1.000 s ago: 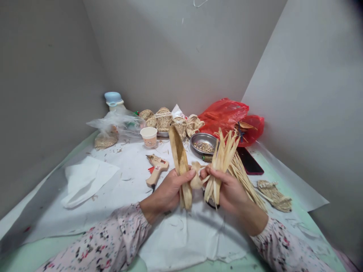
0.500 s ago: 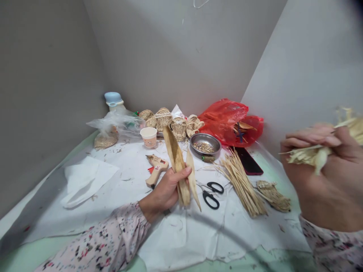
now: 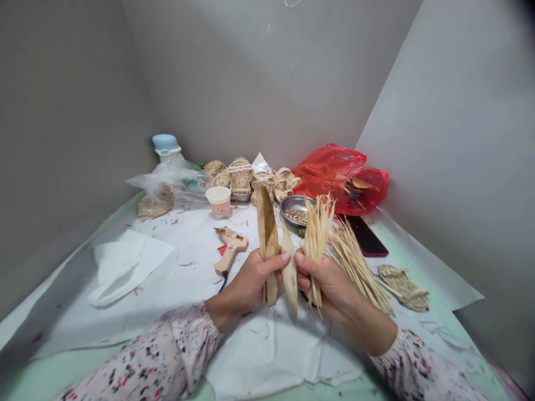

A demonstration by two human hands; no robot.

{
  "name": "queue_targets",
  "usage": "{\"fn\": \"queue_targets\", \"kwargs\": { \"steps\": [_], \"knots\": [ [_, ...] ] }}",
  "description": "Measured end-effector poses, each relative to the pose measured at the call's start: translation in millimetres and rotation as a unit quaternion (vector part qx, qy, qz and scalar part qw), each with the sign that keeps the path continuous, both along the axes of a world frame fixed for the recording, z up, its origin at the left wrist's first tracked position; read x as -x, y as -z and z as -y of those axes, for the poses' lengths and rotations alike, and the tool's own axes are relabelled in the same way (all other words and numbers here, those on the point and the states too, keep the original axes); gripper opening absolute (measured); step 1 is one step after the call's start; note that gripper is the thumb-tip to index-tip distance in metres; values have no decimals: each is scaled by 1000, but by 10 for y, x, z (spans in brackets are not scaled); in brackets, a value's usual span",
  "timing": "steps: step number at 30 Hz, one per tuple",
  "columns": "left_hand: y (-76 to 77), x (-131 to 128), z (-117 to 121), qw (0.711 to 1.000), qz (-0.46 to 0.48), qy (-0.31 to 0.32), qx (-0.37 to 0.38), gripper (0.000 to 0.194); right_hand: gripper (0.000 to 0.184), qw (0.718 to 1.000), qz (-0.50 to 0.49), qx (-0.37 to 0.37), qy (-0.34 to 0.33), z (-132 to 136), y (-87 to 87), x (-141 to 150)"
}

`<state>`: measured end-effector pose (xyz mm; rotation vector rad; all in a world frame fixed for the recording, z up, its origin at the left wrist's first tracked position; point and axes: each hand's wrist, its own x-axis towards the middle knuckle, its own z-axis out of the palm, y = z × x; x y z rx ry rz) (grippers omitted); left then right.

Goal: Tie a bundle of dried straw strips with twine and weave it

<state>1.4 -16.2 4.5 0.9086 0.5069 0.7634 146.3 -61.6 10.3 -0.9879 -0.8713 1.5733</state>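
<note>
Dark item (image 3: 307, 298) under right hand mostly hidden, cannot tell what. Steel bowl (image 3: 292, 209) partly blocked by strips, contents hard to make out. White paper sheet (image 3: 267, 345) over pale green table (image 3: 54, 370), scraps scattered; grey walls (image 3: 71, 111) behind. Left hand (image 3: 246, 281) clenched on broad tan corn husk (image 3: 267, 239), upright, mottled brown. Right hand (image 3: 330, 284) clenched on shredded husk strips (image 3: 317, 234), frayed tips up. Narrow pale husk (image 3: 290, 275) between hands, holder unclear. Loose straw bundle (image 3: 355, 267) just beside right hand.

Left hand (image 3: 251, 281) and right hand (image 3: 330, 287) grip firmly (almost touching).
</note>
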Motion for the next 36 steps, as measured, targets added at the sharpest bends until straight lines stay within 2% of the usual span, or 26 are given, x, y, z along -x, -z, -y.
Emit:
{"fn": "queue_targets", "kwargs": {
  "steps": [6,10,13,17,21,27,30,33,36],
  "knots": [
    [0,6,6,999,-18,30,-15,23,30,1000,17,-15,-9,2,16,32],
    [13,15,6,999,-8,47,-5,23,27,999,-18,-27,-34,-3,2,15],
    [-21,15,2,1000,8,7,28,17,25,997,-67,-20,-27,-8,-8,-16],
    [-80,7,-20,997,29,-51,40,18,18,993,-102,-1,55,-33,-63,-55],
    [-69,4,-49,996,59,-63,29,19,15,982,-164,-11,92,-70,-260,-196],
    [23,19,-81,995,41,-85,37,19,14,941,-270,-148,140,37,-766,-676],
    [47,29,-84,994,25,-97,43,21,11,917,-300,-212,153,144,-947,-852],
    [47,31,-85,994,12,-103,40,22,8,914,-285,-233,170,177,-998,-878],
    [40,22,-89,993,-8,-118,32,26,11,927,-250,-210,185,115,-909,-743]
  ]
}}
